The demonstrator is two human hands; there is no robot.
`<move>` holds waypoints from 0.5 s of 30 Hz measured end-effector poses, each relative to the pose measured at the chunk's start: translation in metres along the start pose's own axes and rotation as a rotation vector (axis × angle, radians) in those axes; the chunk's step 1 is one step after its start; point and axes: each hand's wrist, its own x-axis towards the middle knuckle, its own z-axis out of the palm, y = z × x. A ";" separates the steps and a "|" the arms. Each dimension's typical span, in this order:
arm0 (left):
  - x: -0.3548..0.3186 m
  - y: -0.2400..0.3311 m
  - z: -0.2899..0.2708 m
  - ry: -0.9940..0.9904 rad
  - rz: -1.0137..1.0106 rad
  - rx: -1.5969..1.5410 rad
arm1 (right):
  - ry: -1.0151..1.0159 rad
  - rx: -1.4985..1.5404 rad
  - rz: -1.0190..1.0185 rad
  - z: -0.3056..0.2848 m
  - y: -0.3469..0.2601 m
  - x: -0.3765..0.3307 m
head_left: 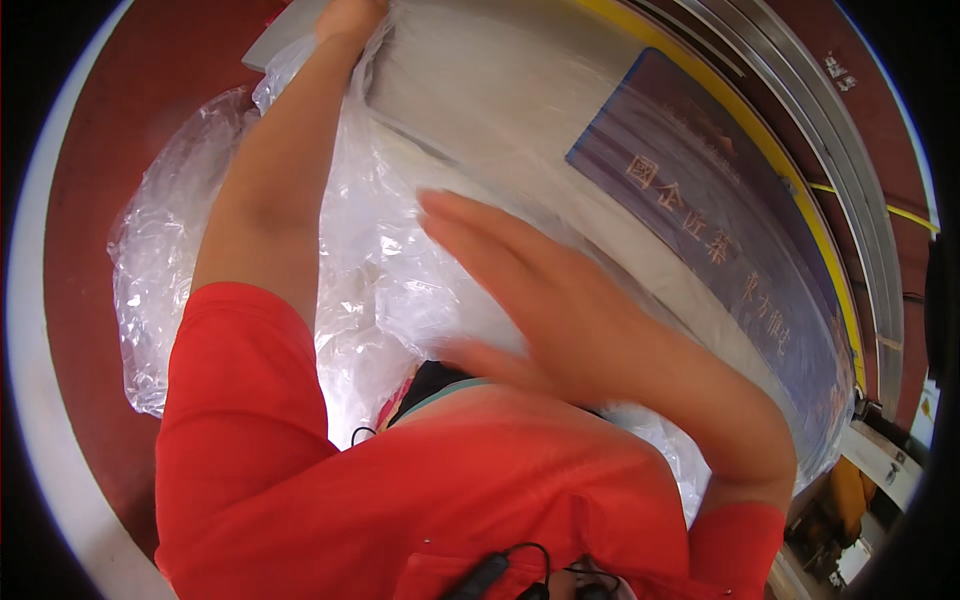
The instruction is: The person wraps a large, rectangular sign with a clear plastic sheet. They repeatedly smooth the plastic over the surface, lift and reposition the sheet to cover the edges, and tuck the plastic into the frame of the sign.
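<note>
My left arm stretches to the far end of a large pale panel. My left hand is at the top edge of the view beside clear plastic film; its fingers are cut off, so I cannot see whether they grip the film. My right hand hovers over the film in front of my chest, blurred by motion, with fingers stretched out, thumb apart and nothing held. The film lies crumpled along the near left side and smoother over the panel. A dark blue printed section shows through it.
A yellow strip runs along the panel's far right edge, with grey metal rails beyond it. Reddish-brown floor lies to the left, bordered by a pale band. Assorted items, one of them yellow, sit at the lower right.
</note>
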 end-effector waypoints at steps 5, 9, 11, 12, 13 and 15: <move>-0.006 0.035 -0.006 0.018 0.047 -0.027 | -0.137 0.884 0.697 0.076 0.069 0.102; -0.006 0.028 0.000 -0.038 0.032 -0.030 | -0.118 1.086 0.288 0.031 0.045 0.053; -0.012 0.004 -0.008 -0.086 -0.033 -0.005 | -0.090 0.968 0.300 -0.008 0.031 -0.009; -0.011 -0.001 -0.010 -0.068 -0.019 0.001 | -0.022 0.861 0.371 -0.032 0.023 -0.053; -0.003 0.016 -0.003 -0.067 0.043 -0.042 | 0.125 0.702 0.504 -0.058 0.001 -0.109; 0.003 0.003 0.006 -0.057 0.040 0.016 | 0.375 0.419 0.790 -0.096 -0.018 -0.211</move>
